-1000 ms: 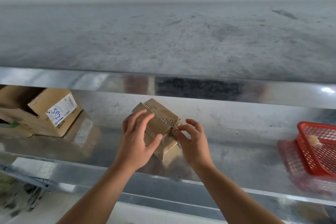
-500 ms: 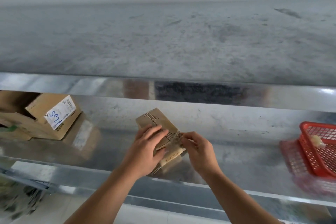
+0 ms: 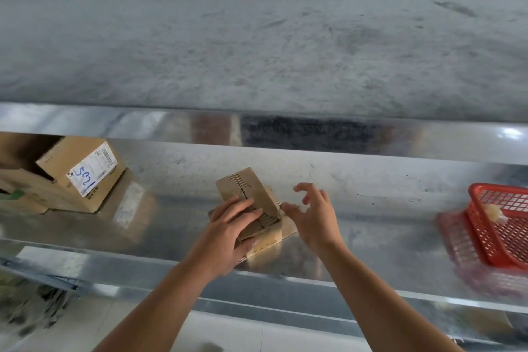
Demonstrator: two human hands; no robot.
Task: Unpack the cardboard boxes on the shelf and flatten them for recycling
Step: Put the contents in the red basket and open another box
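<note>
- The small box (image 3: 248, 193) sits on the metal shelf (image 3: 371, 223), near its front edge and about midway between the other things on it.
- The box is partly collapsed. Its top panel tilts, with the far end raised and the near end pushed low. A flap (image 3: 288, 227) lies flat on the shelf at its right side.
- The left hand (image 3: 228, 226) rests on the near half of the top panel. Its fingers (image 3: 243, 208) lie straight across the cardboard, pressing down, and the thumb sits against the near face of the box.
- The right hand (image 3: 311, 217) is released and holds nothing, with its fingers spread and loosely bent above the shelf.
- It hovers just right of the box. Its thumb points at the box's right edge, but blur hides whether they touch.
- A bigger box (image 3: 54, 180) stands well to the left, further back on the shelf. It is tilted and carries a white label (image 3: 93, 173) with blue handwriting.
- More cardboard (image 3: 17, 203) lies against that box at the frame's left edge.
- A red basket (image 3: 508, 240) sits at the far right of the shelf, with a pale lump (image 3: 495, 213) inside it.
- Above, an upper shelf (image 3: 257, 51) shows a dusty grey surface.
</note>
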